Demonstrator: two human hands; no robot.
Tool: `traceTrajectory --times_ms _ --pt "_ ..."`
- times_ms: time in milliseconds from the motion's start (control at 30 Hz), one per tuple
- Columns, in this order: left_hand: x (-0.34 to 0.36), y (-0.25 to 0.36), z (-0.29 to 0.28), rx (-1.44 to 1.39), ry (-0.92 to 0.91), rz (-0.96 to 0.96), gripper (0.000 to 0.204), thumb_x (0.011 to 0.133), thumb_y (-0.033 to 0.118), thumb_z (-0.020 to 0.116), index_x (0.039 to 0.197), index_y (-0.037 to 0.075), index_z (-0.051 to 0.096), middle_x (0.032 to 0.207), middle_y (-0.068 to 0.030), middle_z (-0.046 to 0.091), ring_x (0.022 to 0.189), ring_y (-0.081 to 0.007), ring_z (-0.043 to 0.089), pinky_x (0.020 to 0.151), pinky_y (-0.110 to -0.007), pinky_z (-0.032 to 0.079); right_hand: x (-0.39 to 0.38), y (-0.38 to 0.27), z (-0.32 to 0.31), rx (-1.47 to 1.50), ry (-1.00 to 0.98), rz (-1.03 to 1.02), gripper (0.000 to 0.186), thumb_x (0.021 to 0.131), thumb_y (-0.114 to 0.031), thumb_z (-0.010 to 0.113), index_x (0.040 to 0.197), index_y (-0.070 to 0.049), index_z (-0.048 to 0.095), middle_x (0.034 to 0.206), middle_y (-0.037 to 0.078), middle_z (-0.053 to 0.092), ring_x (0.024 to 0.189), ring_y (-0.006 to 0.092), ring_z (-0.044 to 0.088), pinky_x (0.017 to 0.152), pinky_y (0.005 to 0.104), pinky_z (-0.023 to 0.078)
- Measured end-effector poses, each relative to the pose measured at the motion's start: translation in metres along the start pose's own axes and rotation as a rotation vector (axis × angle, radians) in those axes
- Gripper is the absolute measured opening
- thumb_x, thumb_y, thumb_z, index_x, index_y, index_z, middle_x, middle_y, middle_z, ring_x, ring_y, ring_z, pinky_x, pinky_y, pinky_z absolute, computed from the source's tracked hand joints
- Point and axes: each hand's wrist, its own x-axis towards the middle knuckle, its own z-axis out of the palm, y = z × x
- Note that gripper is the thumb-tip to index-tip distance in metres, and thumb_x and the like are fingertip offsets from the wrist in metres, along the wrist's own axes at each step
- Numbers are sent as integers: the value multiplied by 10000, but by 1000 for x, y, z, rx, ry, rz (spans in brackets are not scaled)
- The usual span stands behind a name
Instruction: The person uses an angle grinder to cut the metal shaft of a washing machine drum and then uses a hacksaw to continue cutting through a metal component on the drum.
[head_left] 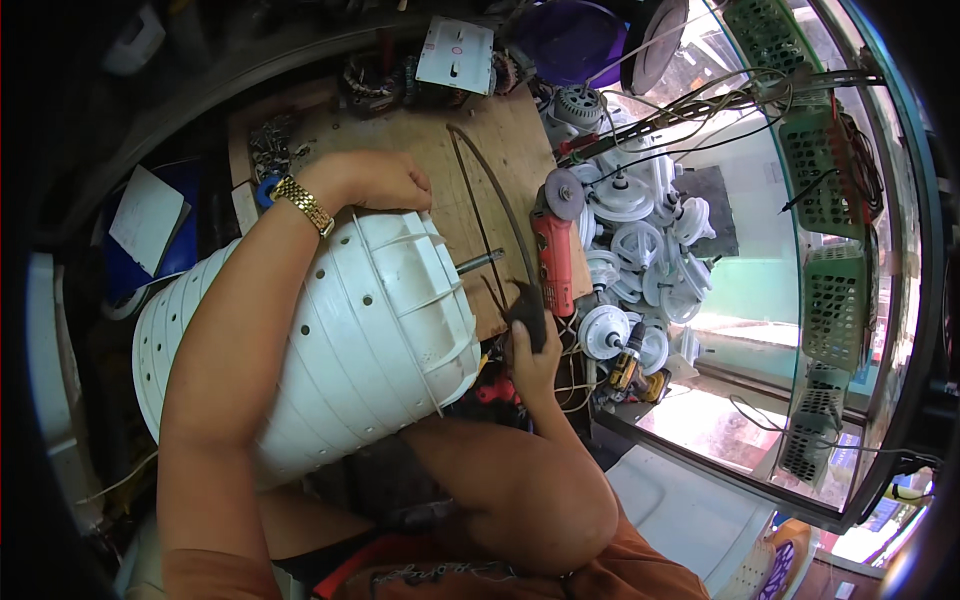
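My left hand (395, 185) has its fingers curled at the upper edge of a white perforated plastic drum (340, 330), while the forearm with a gold watch lies across it. The drum rests on its side, with a metal shaft (480, 262) sticking out to the right. My right hand (530, 360) is closed on a dark piece (525, 310) from which long curved dark strips rise over the wooden board (490, 150). A red angle grinder (553, 255) lies just right of those strips.
Several white plastic pulley parts (635, 245) and a yellow drill (630, 370) lie right of the board. Glass panels with green perforated holders (835, 300) border the right. Metal bits (270, 145), wound coils (365, 85) and a purple basin (565, 40) are at the back; blue item (180, 190) left.
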Motion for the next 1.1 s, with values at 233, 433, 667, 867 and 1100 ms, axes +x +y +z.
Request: traceTrajectory --times_ms 233,433,667,867,1100 --pt "17 -9 0 -24 -97 45 329 905 234 600 1121 38 753 1033 -80 763 955 -181 677 887 -319 516 -80 -28 -68 -164 24 66 139 962 -95 654 1064 -7 620 842 51 637 756 106 564 707 290 469" --pt "18 -30 -19 -39 -79 132 319 900 227 620 1121 39 750 1010 -80 753 947 -167 671 882 -316 515 -63 -45 -54 -67 -3 133 137 980 -108 639 1073 -13 606 803 16 599 719 90 539 656 270 438" --pt "-29 38 9 242 170 -124 572 892 554 573 1212 107 731 1148 -188 725 1121 -345 677 942 -420 520 -59 -70 -80 46 -61 218 189 1009 -155 613 1125 -18 553 770 29 594 526 88 503 491 254 397" --pt "-55 59 45 326 269 -121 526 779 478 596 1192 198 759 1207 -124 721 1148 -332 670 1002 -484 494 -63 -92 -93 -260 -137 106 310 990 -68 582 1291 -20 523 948 156 704 734 210 721 668 319 577" --pt "-57 67 54 262 259 -172 480 781 450 599 1175 243 776 1173 -83 755 1109 -323 689 963 -474 516 -77 -102 -100 -406 -227 -116 539 946 2 569 1478 -45 495 1406 270 593 1247 393 632 1057 408 478"
